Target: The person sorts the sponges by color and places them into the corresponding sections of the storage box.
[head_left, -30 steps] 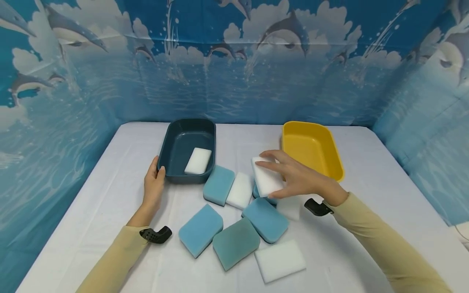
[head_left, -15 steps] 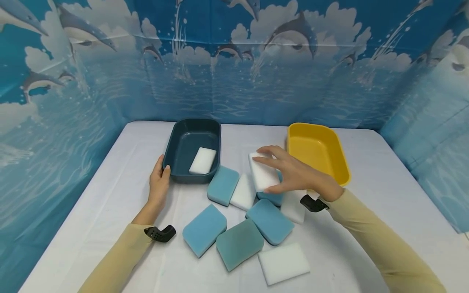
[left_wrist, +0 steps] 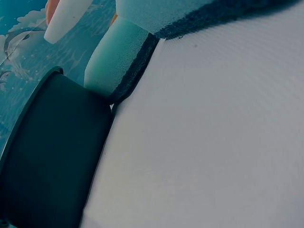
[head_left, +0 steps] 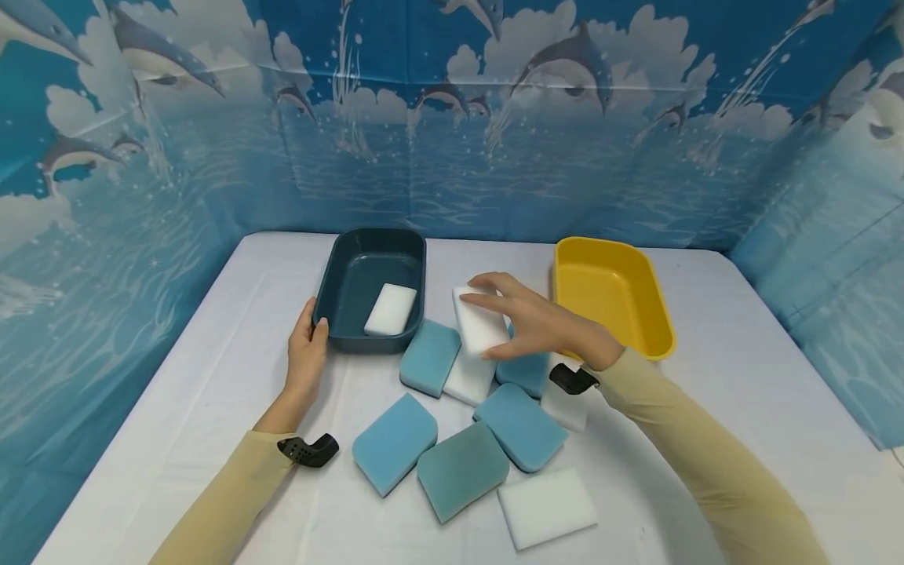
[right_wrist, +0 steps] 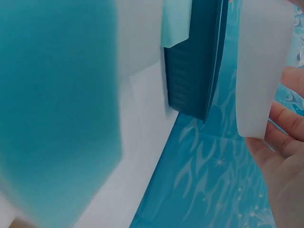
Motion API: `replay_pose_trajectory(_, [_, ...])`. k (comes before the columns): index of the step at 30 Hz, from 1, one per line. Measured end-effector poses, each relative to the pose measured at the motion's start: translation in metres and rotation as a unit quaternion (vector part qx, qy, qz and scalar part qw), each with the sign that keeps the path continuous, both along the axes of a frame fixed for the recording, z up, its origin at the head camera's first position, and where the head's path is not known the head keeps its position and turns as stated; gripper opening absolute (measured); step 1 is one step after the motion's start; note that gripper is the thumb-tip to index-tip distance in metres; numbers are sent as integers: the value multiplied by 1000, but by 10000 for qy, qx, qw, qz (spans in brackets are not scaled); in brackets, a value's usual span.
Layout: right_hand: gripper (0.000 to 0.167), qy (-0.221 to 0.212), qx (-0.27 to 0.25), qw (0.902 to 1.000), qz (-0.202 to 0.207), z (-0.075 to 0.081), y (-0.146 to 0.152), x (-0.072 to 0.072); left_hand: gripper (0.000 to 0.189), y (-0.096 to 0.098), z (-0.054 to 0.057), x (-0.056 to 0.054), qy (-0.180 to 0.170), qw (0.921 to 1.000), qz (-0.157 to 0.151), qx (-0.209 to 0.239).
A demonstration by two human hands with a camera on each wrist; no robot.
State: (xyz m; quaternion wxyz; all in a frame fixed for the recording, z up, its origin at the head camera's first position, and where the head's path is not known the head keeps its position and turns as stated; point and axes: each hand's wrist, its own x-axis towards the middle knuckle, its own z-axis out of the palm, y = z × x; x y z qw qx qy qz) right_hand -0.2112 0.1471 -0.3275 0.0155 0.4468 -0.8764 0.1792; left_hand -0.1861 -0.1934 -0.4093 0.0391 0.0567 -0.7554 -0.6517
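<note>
My right hand (head_left: pixel 540 320) holds a white sponge (head_left: pixel 476 329) by its edges, raised above the sponges in the middle of the table. In the right wrist view the white sponge (right_wrist: pixel 263 66) is upright between thumb and fingers. At the left, my left hand (head_left: pixel 305 357) grips the near left corner of a dark teal tray (head_left: pixel 353 286). One white sponge (head_left: pixel 391 310) lies inside that tray. Below the raised sponge, another white sponge (head_left: pixel 468 380) lies beside a blue sponge (head_left: pixel 429 357) that touches the tray's near right corner.
A yellow tray (head_left: pixel 607 282) stands at the back right. Several blue sponges (head_left: pixel 521 428) and a greenish one (head_left: pixel 462 469) lie loosely grouped on the white tablecloth (head_left: pixel 212 377). A white sponge (head_left: pixel 547 506) lies nearest the front. A dolphin-print curtain (head_left: pixel 452 180) hangs behind.
My right hand has moved left with the white sponge, from near the yellow tray toward the dark teal one. The left hand still grips the tray's corner.
</note>
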Motion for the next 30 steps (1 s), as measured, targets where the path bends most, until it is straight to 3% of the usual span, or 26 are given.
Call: replay_pose_trajectory(30, [79,-398,44,9992,-57,9,-49,-40,54,0,4,1,-118,9998,-68,126])
